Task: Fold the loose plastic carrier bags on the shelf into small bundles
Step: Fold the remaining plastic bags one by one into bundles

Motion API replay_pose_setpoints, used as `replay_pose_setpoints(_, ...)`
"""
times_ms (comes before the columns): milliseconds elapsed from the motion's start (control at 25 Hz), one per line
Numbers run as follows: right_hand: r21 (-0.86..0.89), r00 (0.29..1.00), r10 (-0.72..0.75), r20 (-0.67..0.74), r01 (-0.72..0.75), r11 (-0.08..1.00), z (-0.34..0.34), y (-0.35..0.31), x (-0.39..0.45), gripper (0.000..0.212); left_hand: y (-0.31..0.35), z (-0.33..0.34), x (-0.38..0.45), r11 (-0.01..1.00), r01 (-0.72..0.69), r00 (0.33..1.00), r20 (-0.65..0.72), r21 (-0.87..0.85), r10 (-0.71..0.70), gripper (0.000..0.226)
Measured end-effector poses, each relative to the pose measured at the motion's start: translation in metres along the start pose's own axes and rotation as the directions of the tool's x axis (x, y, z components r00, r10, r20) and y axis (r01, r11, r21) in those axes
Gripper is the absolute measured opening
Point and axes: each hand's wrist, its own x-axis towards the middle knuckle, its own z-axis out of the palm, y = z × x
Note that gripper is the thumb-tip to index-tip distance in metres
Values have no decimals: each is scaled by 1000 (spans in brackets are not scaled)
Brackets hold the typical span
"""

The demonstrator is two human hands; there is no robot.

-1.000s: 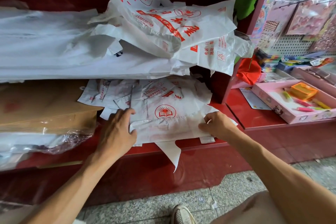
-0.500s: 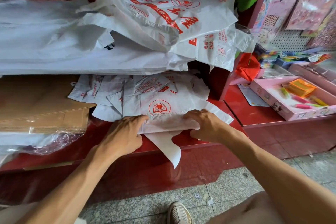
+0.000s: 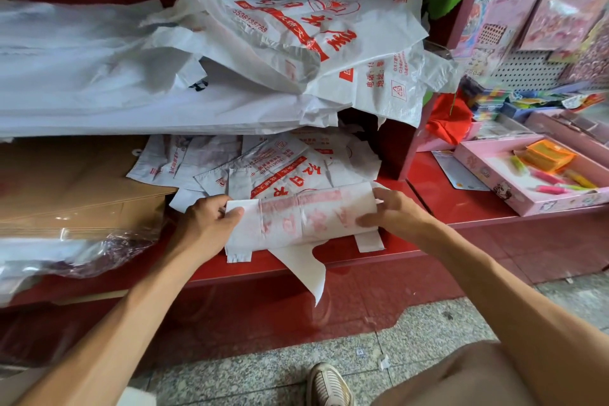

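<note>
A thin white plastic carrier bag with faint red print (image 3: 301, 219) lay part-folded into a long band at the front of the red shelf (image 3: 461, 204), held at both ends. The left hand (image 3: 204, 224) pinched its left end, thumb on top and fingers curled under; the right hand (image 3: 392, 212) had its fingers curled round the right end, the grip clenched on the film. Two handle tabs and a pointed white flap hung over the shelf's front edge.

Such film is probably very light, limp and slippery, likely to spring open once let go, so the ends or the fold line seem the sound places to hold, with flat pressure to set each crease.

Behind the band lay a scatter of flat white bags with red lettering (image 3: 263, 165), and above them a heap of large crumpled white bags (image 3: 296, 43) overhung the work. Stacked brown cardboard (image 3: 66, 194) stood just to the left, and an upright red divider (image 3: 392, 148) closed in the right. Open room appeared only along the narrow front strip and out over the edge toward the person.
</note>
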Motion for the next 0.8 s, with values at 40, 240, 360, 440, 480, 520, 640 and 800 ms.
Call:
replay_pose_setpoints(40, -75, 1000, 22, 0, -22, 997, 1, 3, 3, 37, 0, 0, -1, 999, 15, 1000, 14, 48, -15, 16)
replay_pose_setpoints(240, -234, 994, 40, -99, -62, 970, 9, 11, 15, 53, -6, -1, -2, 989, 132, 986, 116, -67, -124, 78)
replay_pose_setpoints(360, -449, 992, 1, -129, -59, 891, 15, 7, 16, 66, -3, 1, -9, 997, -18, 999, -49, 81, 22, 76)
replay_pose_setpoints(440, -655, 965, -174, -196, 4, 756, 18, 1, 12, 66, 0, 5, -11, 906, -315, 929, -102, 283, 355, 60)
replay_pose_setpoints(480, -716, 938, -303, -168, 96, 692, 21, -2, 10, 63, 2, 9, -14, 834, -452, 872, -41, 317, 489, 50)
replay_pose_setpoints(520, -732, 912, -402, -85, 216, 646, 26, -7, 7, 59, 3, 13, -16, 789, -532, 838, 61, 307, 542, 44)
replay_pose_setpoints(640, -686, 919, -306, 250, 391, 613, 45, -16, 2, 63, 7, 25, -22, 784, -561, 824, 271, 266, 498, 54)
replay_pose_setpoints(800, -708, 959, -166, 228, 281, 648, 44, -21, 5, 71, 9, 18, -16, 855, -438, 892, 253, 276, 375, 62)
